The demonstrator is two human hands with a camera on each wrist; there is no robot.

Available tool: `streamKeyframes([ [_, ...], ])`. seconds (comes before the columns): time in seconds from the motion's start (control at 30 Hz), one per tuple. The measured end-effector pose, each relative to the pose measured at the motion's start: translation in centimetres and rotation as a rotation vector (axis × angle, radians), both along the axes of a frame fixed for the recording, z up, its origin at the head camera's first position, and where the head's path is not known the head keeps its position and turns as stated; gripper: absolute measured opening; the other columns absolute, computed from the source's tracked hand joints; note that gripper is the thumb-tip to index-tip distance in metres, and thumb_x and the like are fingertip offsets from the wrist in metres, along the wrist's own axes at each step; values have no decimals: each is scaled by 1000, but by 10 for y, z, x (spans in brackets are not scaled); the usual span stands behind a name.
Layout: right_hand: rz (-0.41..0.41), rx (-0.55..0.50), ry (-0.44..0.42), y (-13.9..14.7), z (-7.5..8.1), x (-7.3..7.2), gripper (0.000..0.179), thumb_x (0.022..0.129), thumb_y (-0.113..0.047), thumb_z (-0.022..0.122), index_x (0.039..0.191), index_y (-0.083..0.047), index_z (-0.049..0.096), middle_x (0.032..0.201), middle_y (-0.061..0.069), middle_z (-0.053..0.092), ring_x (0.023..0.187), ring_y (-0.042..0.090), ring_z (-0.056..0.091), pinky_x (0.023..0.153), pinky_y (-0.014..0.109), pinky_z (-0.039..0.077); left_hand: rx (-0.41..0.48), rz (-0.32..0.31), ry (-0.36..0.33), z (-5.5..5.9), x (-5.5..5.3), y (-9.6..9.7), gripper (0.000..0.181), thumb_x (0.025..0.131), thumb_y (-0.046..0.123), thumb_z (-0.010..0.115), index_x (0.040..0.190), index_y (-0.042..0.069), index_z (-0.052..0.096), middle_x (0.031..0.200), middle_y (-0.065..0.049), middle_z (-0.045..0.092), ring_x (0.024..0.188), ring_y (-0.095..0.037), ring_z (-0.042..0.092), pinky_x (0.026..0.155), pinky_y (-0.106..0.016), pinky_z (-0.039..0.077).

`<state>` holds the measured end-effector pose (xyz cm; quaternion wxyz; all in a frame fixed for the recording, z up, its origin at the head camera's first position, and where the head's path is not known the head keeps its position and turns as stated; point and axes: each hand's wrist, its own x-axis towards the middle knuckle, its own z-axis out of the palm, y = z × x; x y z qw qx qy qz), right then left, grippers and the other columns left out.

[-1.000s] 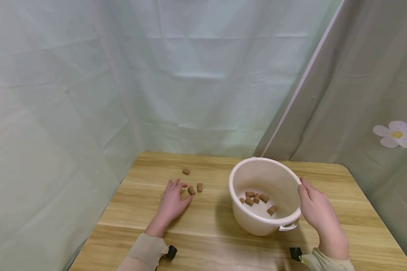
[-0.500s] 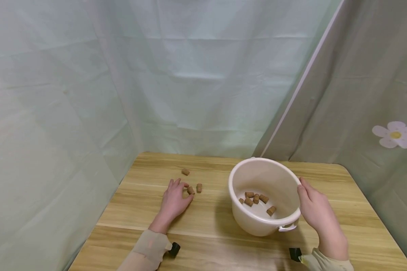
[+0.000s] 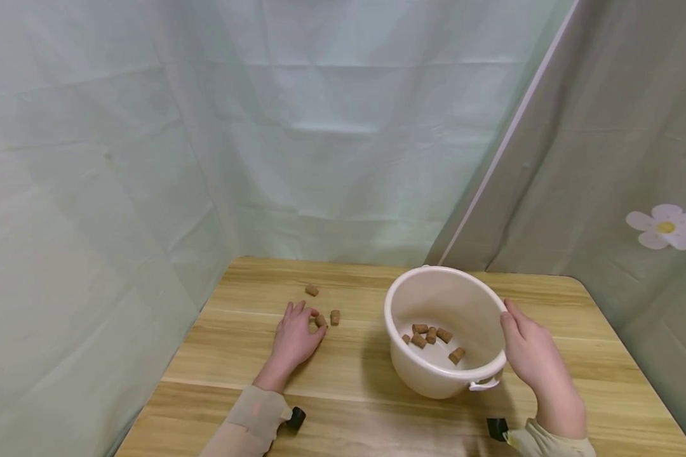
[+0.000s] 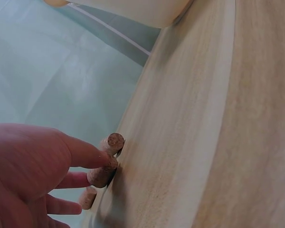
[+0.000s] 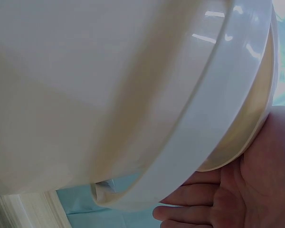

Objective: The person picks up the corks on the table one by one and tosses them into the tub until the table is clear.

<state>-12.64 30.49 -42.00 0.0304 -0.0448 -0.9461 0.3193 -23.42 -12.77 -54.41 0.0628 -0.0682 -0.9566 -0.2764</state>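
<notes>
On the wooden table my left hand (image 3: 295,336) pinches a brown cork (image 3: 321,321) between thumb and forefinger. In the left wrist view, the thumb tip lies against the end of that cork (image 4: 100,176), which is at the tabletop. A second cork (image 3: 335,317) lies just to its right, and a third cork (image 3: 312,290) lies farther back. My right hand (image 3: 536,352) grips the right side of the rim of a cream plastic bucket (image 3: 429,374). Several corks (image 3: 431,335) lie on the bucket's bottom. The right wrist view shows the bucket's handle (image 5: 199,118) in front of the fingers.
The wooden table (image 3: 343,412) ends at a pale green curtain (image 3: 343,158) at the back and left. A grey-green curtain (image 3: 577,190) with white flowers hangs on the right. Dark clips (image 3: 497,429) sit by both sleeves.
My left thumb and forefinger have closed in on the cork, which stays in nearly the same place. The right hand and the bucket hold still.
</notes>
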Motion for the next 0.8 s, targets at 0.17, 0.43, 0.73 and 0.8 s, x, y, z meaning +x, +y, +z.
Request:
streamKeyframes([
  [0.17, 2, 0, 2, 0, 0, 0, 66, 117, -41, 22, 163, 7, 31, 160, 36, 38, 146, 60, 37, 115, 74, 31, -8, -4, 17, -1, 0, 0, 26, 96, 26, 78, 111, 6, 72, 154, -31, 52, 151, -58, 32, 115, -74, 35],
  [0.43, 4, 7, 4, 0, -1, 0, 66, 117, -40, 22, 162, 8, 32, 159, 37, 38, 145, 60, 38, 115, 74, 31, -16, -2, 17, -1, 1, 0, 25, 95, 25, 80, 109, 6, 73, 152, -31, 53, 151, -58, 33, 114, -74, 36],
  [0.73, 3, 4, 0, 0, 0, 0, 67, 117, -41, 22, 163, 7, 31, 160, 36, 38, 146, 60, 37, 115, 74, 31, -13, 0, 5, -2, 0, -1, 24, 94, 26, 82, 106, 8, 73, 154, -30, 52, 152, -58, 30, 117, -73, 34],
  [0.8, 3, 5, 0, 0, 0, 0, 66, 117, -41, 22, 163, 7, 31, 160, 36, 38, 145, 60, 37, 115, 74, 31, -9, 1, 2, -2, 1, -2, 24, 95, 27, 82, 105, 8, 72, 155, -30, 51, 152, -57, 30, 117, -73, 33],
])
